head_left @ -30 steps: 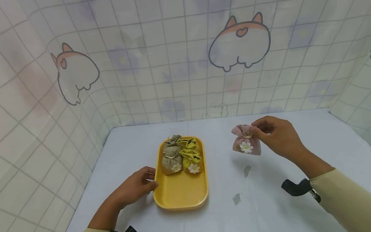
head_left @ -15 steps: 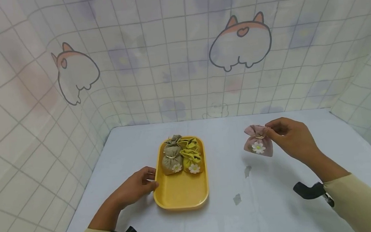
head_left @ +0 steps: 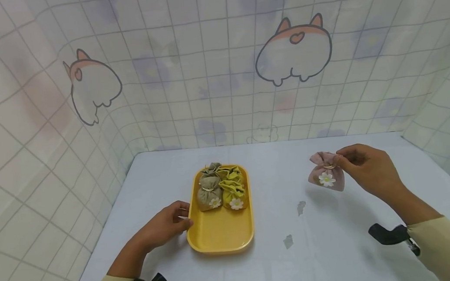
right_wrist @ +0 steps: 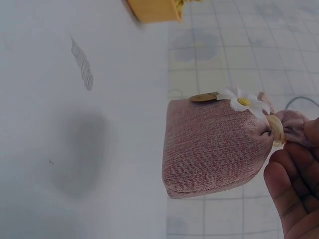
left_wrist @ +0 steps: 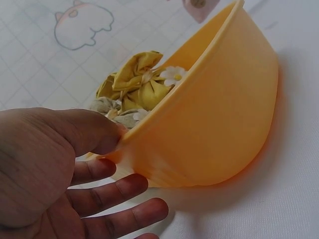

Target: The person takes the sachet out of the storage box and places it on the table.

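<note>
My right hand (head_left: pixel 374 171) pinches the gathered neck of a small pink drawstring pouch (head_left: pixel 327 177) and holds it above the table's right side. The right wrist view shows the pouch (right_wrist: pixel 217 144) with a white cloth daisy, its neck between thumb and fingers. My left hand (head_left: pixel 166 225) is at the left edge of a yellow tray (head_left: pixel 220 239). In the left wrist view, the thumb (left_wrist: pixel 102 132) rests at the rim while the other fingers spread loosely beside the outer wall. Grey-green pouches (head_left: pixel 208 196) and yellow-green pouches (head_left: pixel 233 192) fill the tray's far half.
A white-covered table (head_left: pixel 273 267) carries the tray. Two small grey patches (head_left: pixel 288 241) mark its cover right of the tray. Behind it and at the sides hangs a pale grid-patterned curtain (head_left: pixel 221 93) with cartoon animals.
My right hand has moved to the right, carrying the pink pouch farther from the tray. The left hand and the tray stay in place.
</note>
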`<state>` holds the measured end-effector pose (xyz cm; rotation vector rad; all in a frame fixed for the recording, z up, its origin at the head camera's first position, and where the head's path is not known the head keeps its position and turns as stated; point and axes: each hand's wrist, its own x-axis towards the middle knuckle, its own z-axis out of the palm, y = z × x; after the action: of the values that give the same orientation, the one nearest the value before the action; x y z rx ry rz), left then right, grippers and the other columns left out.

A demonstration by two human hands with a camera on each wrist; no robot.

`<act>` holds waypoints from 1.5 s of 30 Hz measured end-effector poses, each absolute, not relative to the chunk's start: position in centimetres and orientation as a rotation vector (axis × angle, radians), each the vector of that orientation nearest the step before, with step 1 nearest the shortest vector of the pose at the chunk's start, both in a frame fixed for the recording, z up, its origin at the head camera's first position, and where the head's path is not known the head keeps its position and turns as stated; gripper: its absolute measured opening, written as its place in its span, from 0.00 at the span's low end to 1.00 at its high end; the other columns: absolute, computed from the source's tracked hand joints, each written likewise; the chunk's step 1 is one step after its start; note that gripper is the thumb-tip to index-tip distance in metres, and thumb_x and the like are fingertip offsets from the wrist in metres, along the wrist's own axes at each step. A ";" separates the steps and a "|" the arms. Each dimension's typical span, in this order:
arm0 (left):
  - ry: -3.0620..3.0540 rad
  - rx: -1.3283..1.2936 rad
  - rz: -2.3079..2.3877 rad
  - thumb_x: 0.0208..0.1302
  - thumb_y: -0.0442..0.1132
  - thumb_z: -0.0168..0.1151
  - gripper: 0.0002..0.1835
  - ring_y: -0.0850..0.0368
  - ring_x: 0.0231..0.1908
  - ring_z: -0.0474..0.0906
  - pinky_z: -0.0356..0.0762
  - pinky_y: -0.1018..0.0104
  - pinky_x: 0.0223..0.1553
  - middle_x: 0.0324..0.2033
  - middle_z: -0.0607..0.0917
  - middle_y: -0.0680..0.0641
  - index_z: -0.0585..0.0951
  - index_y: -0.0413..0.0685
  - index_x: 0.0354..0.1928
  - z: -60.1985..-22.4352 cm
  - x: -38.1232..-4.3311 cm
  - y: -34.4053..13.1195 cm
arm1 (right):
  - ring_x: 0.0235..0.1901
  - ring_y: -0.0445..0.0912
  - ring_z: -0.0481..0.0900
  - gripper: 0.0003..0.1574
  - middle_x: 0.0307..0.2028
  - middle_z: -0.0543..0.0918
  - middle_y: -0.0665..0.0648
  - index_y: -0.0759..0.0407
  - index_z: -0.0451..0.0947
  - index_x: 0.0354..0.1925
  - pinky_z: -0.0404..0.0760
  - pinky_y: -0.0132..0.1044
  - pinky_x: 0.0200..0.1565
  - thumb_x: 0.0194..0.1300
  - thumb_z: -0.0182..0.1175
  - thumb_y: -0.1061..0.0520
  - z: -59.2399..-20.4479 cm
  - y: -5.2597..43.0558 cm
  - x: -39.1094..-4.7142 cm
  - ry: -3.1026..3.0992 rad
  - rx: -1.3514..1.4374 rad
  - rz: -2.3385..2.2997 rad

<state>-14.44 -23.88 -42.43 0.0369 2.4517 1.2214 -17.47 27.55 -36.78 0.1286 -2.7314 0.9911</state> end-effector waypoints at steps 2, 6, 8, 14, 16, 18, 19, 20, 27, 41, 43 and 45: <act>2.452 0.030 1.220 0.68 0.41 0.68 0.21 0.50 0.54 0.80 0.83 0.52 0.50 0.55 0.82 0.47 0.77 0.48 0.61 -42.4 -14.4 -23.9 | 0.46 0.60 0.84 0.29 0.46 0.87 0.65 0.60 0.81 0.52 0.79 0.42 0.37 0.73 0.61 0.37 -36.8 27.8 -17.4 -2.736 0.118 0.985; 2.448 0.046 1.222 0.69 0.41 0.68 0.21 0.49 0.55 0.80 0.83 0.52 0.50 0.56 0.82 0.46 0.76 0.47 0.61 -42.3 -14.3 -24.0 | 0.46 0.60 0.84 0.30 0.46 0.87 0.65 0.60 0.81 0.53 0.79 0.41 0.36 0.73 0.60 0.36 -36.8 28.2 -17.4 -2.747 0.100 0.977; 2.446 0.046 1.222 0.69 0.41 0.67 0.22 0.49 0.55 0.80 0.83 0.51 0.50 0.56 0.82 0.46 0.76 0.46 0.61 -42.3 -14.4 -24.0 | 0.47 0.60 0.84 0.30 0.47 0.87 0.65 0.60 0.81 0.53 0.78 0.40 0.36 0.72 0.60 0.36 -36.9 28.4 -17.4 -2.751 0.092 0.975; 2.450 0.045 1.205 0.69 0.42 0.67 0.22 0.48 0.56 0.80 0.83 0.51 0.51 0.57 0.82 0.46 0.76 0.47 0.62 -42.3 -14.5 -23.9 | 0.46 0.61 0.84 0.30 0.47 0.86 0.66 0.61 0.81 0.53 0.78 0.35 0.34 0.72 0.61 0.37 -37.1 29.1 -17.3 -2.745 0.074 0.970; 2.453 0.045 1.201 0.69 0.42 0.67 0.22 0.48 0.56 0.80 0.83 0.51 0.51 0.57 0.82 0.46 0.76 0.47 0.62 -42.2 -14.5 -23.9 | 0.47 0.61 0.83 0.30 0.47 0.86 0.66 0.61 0.81 0.54 0.78 0.36 0.34 0.72 0.61 0.37 -37.2 29.2 -17.2 -2.746 0.063 0.976; 2.453 0.032 1.204 0.69 0.42 0.67 0.22 0.48 0.56 0.80 0.83 0.52 0.51 0.57 0.82 0.46 0.76 0.47 0.62 -42.2 -14.5 -23.9 | 0.47 0.61 0.83 0.31 0.48 0.86 0.66 0.61 0.81 0.54 0.78 0.38 0.35 0.72 0.61 0.37 -37.2 29.3 -17.2 -2.748 0.057 0.983; 2.452 0.029 1.207 0.69 0.42 0.67 0.22 0.49 0.56 0.80 0.83 0.52 0.51 0.57 0.82 0.46 0.76 0.47 0.62 -42.2 -14.5 -23.9 | 0.48 0.61 0.83 0.31 0.48 0.86 0.66 0.61 0.81 0.54 0.78 0.38 0.35 0.72 0.61 0.36 -37.2 29.3 -17.2 -2.750 0.050 0.984; 2.453 0.029 1.207 0.69 0.42 0.67 0.22 0.49 0.56 0.80 0.83 0.52 0.51 0.57 0.82 0.46 0.76 0.47 0.62 -42.2 -14.5 -23.9 | 0.48 0.61 0.83 0.31 0.48 0.86 0.66 0.60 0.81 0.54 0.78 0.38 0.35 0.72 0.60 0.36 -37.3 29.4 -17.2 -2.752 0.047 0.983; 2.442 0.056 1.225 0.69 0.42 0.67 0.22 0.49 0.56 0.80 0.83 0.52 0.51 0.56 0.82 0.46 0.76 0.46 0.62 -42.1 -14.4 -24.0 | 0.46 0.56 0.84 0.26 0.47 0.87 0.63 0.58 0.82 0.53 0.77 0.31 0.32 0.73 0.61 0.39 -37.3 29.9 -17.1 -2.731 0.041 0.984; 2.417 0.076 1.262 0.70 0.41 0.67 0.22 0.49 0.55 0.80 0.83 0.52 0.50 0.55 0.83 0.45 0.75 0.45 0.62 -42.6 -14.5 -24.2 | 0.46 0.58 0.84 0.19 0.47 0.87 0.63 0.60 0.81 0.54 0.77 0.27 0.33 0.76 0.59 0.48 -37.5 28.5 -17.7 -2.719 0.093 1.028; 2.414 0.082 1.264 0.70 0.41 0.67 0.22 0.49 0.55 0.80 0.83 0.52 0.50 0.56 0.83 0.46 0.75 0.45 0.62 -42.6 -14.5 -24.2 | 0.45 0.57 0.84 0.19 0.47 0.87 0.63 0.59 0.81 0.54 0.77 0.28 0.34 0.76 0.59 0.48 -37.6 28.1 -17.8 -2.726 0.110 1.035; 2.416 0.082 1.261 0.70 0.41 0.67 0.22 0.49 0.55 0.80 0.83 0.52 0.50 0.56 0.82 0.46 0.75 0.45 0.62 -42.6 -14.5 -24.2 | 0.45 0.56 0.84 0.19 0.47 0.87 0.62 0.58 0.81 0.54 0.77 0.28 0.35 0.75 0.60 0.47 -37.7 27.7 -18.0 -2.732 0.134 1.052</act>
<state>-14.46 -24.25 -42.57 0.0821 2.4164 1.2609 -17.95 27.73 -37.70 0.1340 -2.7324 1.0522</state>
